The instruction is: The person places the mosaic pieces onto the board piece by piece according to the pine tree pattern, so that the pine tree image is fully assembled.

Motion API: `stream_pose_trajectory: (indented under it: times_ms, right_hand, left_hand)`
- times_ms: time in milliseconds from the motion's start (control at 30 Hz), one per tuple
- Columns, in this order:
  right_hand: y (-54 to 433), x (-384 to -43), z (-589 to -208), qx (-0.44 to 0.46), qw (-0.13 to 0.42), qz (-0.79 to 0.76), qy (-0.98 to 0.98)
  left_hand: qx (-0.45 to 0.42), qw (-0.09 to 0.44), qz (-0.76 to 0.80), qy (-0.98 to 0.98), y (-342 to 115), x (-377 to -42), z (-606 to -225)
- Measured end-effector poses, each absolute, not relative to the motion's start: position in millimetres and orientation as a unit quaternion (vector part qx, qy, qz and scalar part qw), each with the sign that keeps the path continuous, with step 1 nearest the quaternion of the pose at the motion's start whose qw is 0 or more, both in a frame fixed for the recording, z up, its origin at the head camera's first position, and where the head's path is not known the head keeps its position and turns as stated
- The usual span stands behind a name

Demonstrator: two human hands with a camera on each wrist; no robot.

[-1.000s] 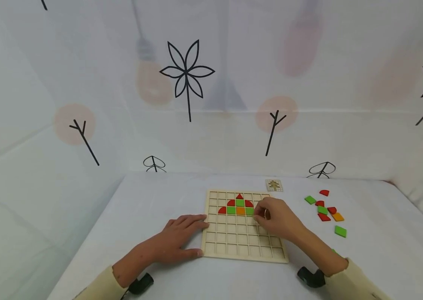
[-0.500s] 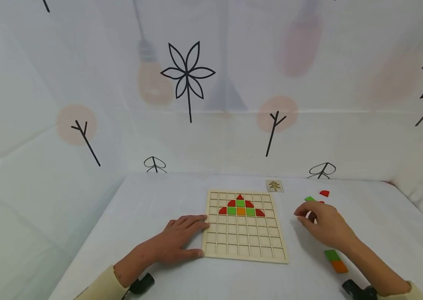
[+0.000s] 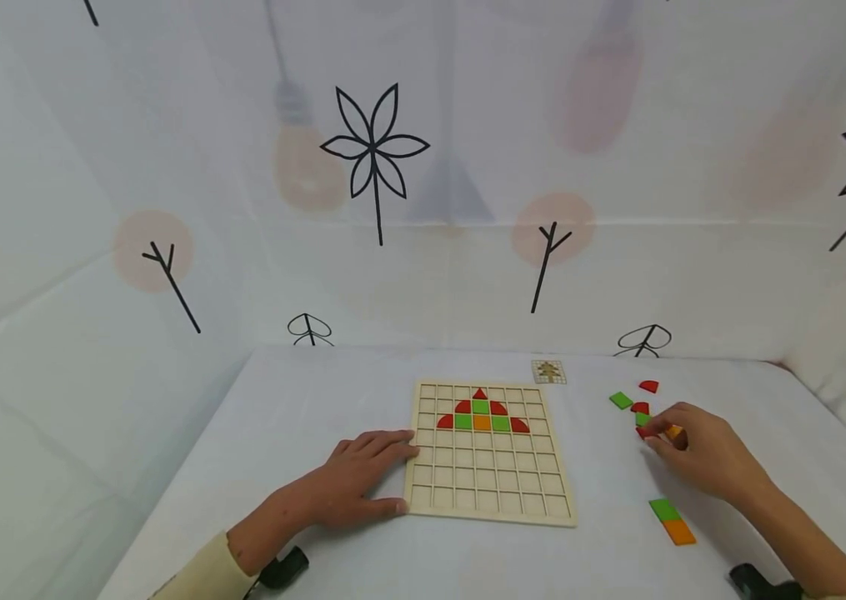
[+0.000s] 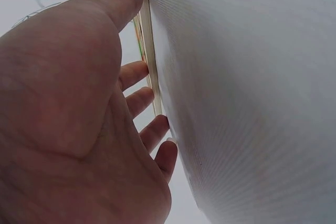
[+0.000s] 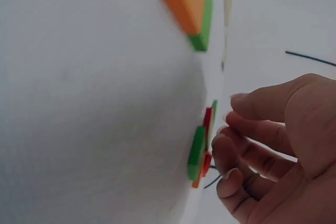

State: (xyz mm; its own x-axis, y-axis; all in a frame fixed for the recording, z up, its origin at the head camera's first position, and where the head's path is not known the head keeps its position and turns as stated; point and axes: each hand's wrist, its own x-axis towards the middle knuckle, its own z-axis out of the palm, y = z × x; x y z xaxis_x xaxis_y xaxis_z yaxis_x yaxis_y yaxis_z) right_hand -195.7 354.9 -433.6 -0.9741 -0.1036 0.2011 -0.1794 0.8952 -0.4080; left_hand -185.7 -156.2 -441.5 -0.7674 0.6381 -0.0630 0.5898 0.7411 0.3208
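Note:
A wooden grid board (image 3: 490, 475) lies on the white table, with red, green and orange tiles (image 3: 481, 414) set in its upper rows as a stepped peak. My left hand (image 3: 355, 483) rests at the board's left edge, fingers spread; the left wrist view shows fingertips touching the board's side. Over the loose tiles at the right hovers my right hand (image 3: 708, 454), fingers bent. In the right wrist view a gap shows between thumb and fingertips, with no tile visible there. Beneath it, a green tile (image 3: 643, 419) and an orange tile (image 3: 674, 432) are partly covered.
Behind the board lies a small card (image 3: 548, 372) with a tree pattern. A red quarter-round tile (image 3: 648, 387) and a green tile (image 3: 621, 401) lie beyond the pile. Nearer me, another green tile (image 3: 664, 509) adjoins an orange tile (image 3: 680, 532). A printed white curtain (image 3: 423, 275) hangs behind.
My right hand has moved right from the board to the loose tiles. A red quarter-round tile now shows at the right end of the third row. My left hand stays put.

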Motion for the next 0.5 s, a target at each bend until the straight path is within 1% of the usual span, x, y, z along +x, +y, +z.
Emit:
stream_pose_trajectory:
  times_ms: [200, 367, 500]
  right_hand:
    - [368, -204, -441, 0.070, 0.074, 0.201, -0.974]
    - [366, -208, -444, 0.068, 0.081, 0.201, -0.974]
    - [362, -209, -443, 0.062, 0.073, 0.202, -0.975]
  left_hand:
    - [0.336, 0.084, 0.147, 0.927, -156, -185, -442]
    - [0.333, 0.085, 0.148, 0.928, -156, -185, -440]
    - [0.332, 0.087, 0.151, 0.927, -156, -185, -439]
